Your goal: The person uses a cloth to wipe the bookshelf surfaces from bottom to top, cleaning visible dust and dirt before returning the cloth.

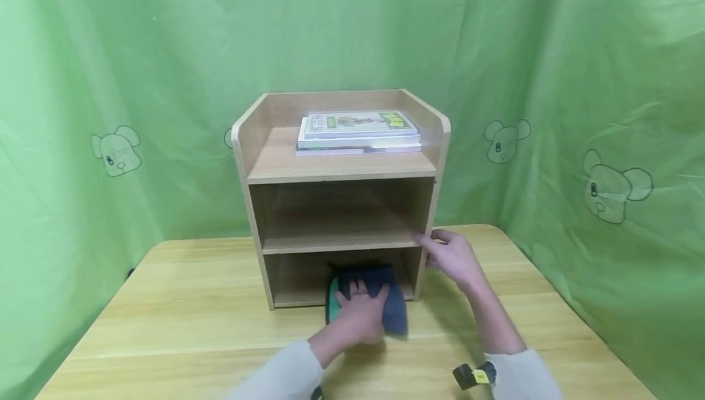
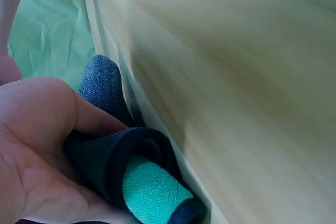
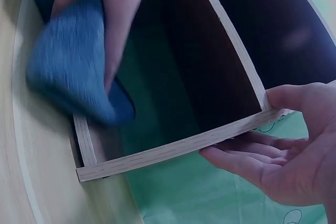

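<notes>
A small wooden shelf unit (image 1: 341,170) stands on the table, with two compartments under its open top. At the lower compartment my left hand (image 1: 360,314) holds a dark blue and green cloth (image 1: 395,308) against the bottom board. Part of the cloth hangs out over the front edge. The left wrist view shows the cloth (image 2: 157,190) bunched and folded by the thumb and fingers, its green side turned out. My right hand (image 1: 453,259) grips the right side panel (image 3: 173,148), thumb on the front edge near the middle board, fingers along the outer face.
Several books (image 1: 358,134) lie stacked on the unit's top. The wooden table (image 1: 193,326) spreads out around the unit. A green curtain (image 1: 165,51) with cartoon animal prints hangs behind and at both sides.
</notes>
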The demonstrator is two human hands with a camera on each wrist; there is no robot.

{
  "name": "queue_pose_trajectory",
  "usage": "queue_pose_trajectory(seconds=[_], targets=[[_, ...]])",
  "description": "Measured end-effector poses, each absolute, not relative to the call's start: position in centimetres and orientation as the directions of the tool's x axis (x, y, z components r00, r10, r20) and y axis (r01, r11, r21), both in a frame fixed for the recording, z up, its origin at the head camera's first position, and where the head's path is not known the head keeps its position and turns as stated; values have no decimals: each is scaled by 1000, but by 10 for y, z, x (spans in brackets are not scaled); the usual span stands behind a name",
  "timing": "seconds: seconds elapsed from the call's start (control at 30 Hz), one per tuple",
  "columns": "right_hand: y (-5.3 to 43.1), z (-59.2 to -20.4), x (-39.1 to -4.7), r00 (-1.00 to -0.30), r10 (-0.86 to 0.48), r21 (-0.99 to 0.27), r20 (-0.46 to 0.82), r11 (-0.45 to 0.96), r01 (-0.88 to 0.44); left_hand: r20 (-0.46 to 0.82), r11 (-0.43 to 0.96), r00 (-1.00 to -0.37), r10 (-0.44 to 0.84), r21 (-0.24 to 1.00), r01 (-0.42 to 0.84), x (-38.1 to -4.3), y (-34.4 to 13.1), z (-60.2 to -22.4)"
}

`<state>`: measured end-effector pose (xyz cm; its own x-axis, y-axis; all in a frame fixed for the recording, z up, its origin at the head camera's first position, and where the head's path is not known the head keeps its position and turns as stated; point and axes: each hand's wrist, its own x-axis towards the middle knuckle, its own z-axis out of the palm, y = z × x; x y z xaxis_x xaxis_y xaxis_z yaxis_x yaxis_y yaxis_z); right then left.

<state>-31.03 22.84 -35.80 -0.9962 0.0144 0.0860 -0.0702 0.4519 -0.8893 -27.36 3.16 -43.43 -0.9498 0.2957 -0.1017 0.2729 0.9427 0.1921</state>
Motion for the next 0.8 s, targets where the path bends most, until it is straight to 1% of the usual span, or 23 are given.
queue_pose_trajectory(seconds=[0.17,0.33,0.53,0.8], targets=[[228,-357,-311,-997,3,-888,80,455,-70,-130,947,-946,296,168,273,-276,59,-430],[230,-356,-312,-997,-5,-871,76,486,-69,-141,945,-942,304,173,279,-280,60,-428],[231,-357,-312,-997,-14,-882,81,464,-79,-111,926,-936,333,227,302,-279,30,-428],[229,-357,-310,-997,-23,-890,72,449,-75,-110,930,-953,284,274,245,-277,-30,-422]])
